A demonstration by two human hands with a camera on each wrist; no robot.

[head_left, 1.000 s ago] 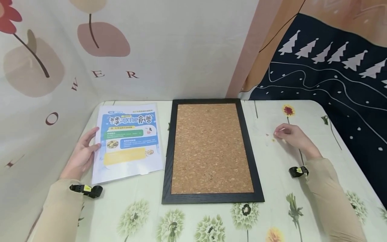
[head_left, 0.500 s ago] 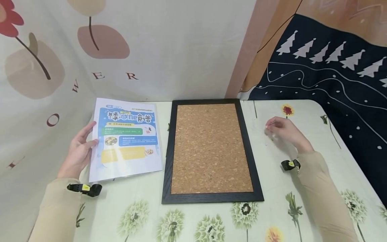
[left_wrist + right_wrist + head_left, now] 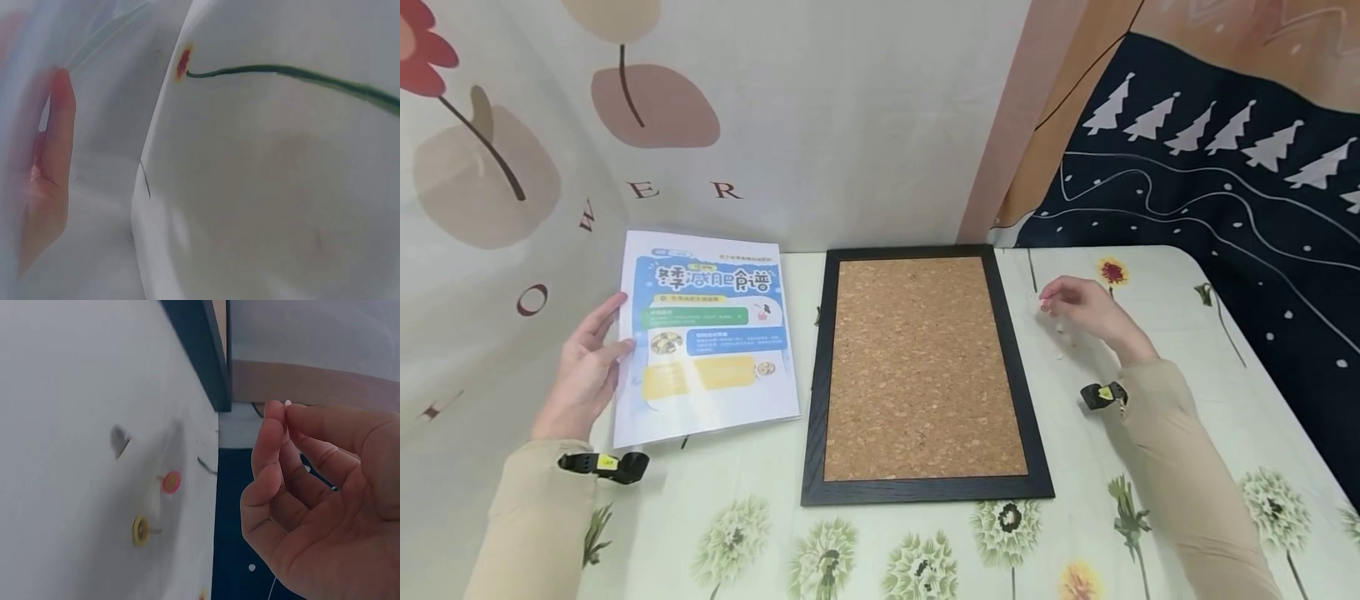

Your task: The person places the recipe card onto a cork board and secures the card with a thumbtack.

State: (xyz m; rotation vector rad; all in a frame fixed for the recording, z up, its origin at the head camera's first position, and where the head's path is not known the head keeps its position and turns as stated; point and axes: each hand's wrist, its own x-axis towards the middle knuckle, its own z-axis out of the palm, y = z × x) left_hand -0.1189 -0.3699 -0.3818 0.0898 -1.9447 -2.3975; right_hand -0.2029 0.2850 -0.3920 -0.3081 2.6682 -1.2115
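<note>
Gripping the recipe poster (image 3: pixel 706 340), left hand (image 3: pixel 582 377) sat left of the corkboard (image 3: pixel 925 367), long axes near-parallel; right hand (image 3: pixel 1096 313), right of it, pinched a tiny white item (image 3: pixel 288 403).

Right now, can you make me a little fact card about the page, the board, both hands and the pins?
Page: printed, left of the board
Board: cork, black frame, lying on the table, nothing pinned to it
Left hand: holds the page by its left edge
Right hand: pinches a white bit, too small to name
Pins on table: yellow pin, pink pin, blurry pale pin
</note>
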